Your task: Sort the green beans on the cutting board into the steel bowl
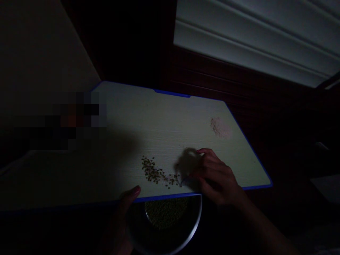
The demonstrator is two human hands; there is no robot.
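Small dark green beans or seeds (152, 171) lie scattered on the pale tabletop (159, 131), near its blue front edge. My right hand (217, 177) is over the table just right of them, fingers curled, with a thin bluish see-through piece (186, 180) in its grip touching the surface by the beans. Below the edge is a metal bowl (196, 226) with many similar green beans (168, 212) inside. My left hand (123, 216) is at the bowl's left side, its thumb lying over the table edge; its other fingers are hidden in the dark, and it appears to hold the bowl.
A small pale pinkish heap of bits (220, 128) lies at the table's right side. A blue handle strip (172, 93) runs along the far edge. Behind stands dark wooden furniture with a light slatted panel (252, 39). A blurred-out patch (71, 120) covers the left.
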